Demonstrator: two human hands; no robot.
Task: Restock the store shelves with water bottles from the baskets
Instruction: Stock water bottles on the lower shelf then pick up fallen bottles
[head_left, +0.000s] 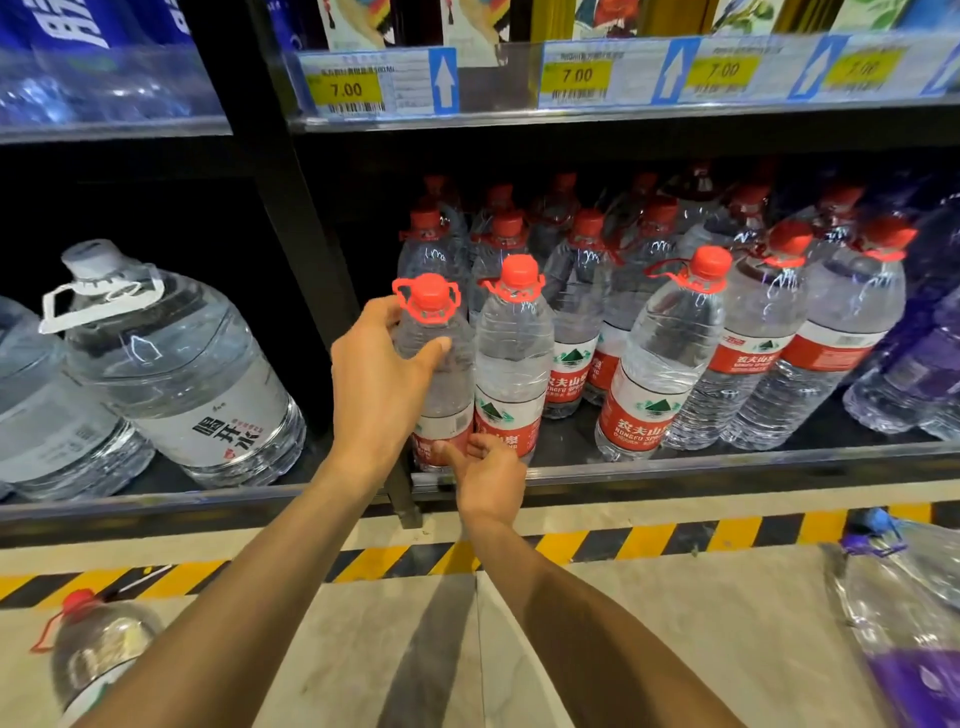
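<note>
A clear water bottle with a red cap and red label (441, 364) stands at the front left corner of the bottom shelf (727, 467). My left hand (382, 374) grips its shoulder from the left, thumb across the front. My right hand (485, 475) touches the base of this bottle with its fingertips, fingers loosely bent, holding nothing. A second red-capped bottle (511, 358) stands right beside it. Several more of the same bottles (670, 353) fill the shelf behind and to the right.
Large water jugs (171, 364) lie in the left shelf bay behind a black upright post (311, 249). Price tags run along the shelf above. On the floor lie a red-capped bottle (98, 654) at left, a purple-labelled bottle (904, 623) at right, and yellow-black hazard tape (675, 540).
</note>
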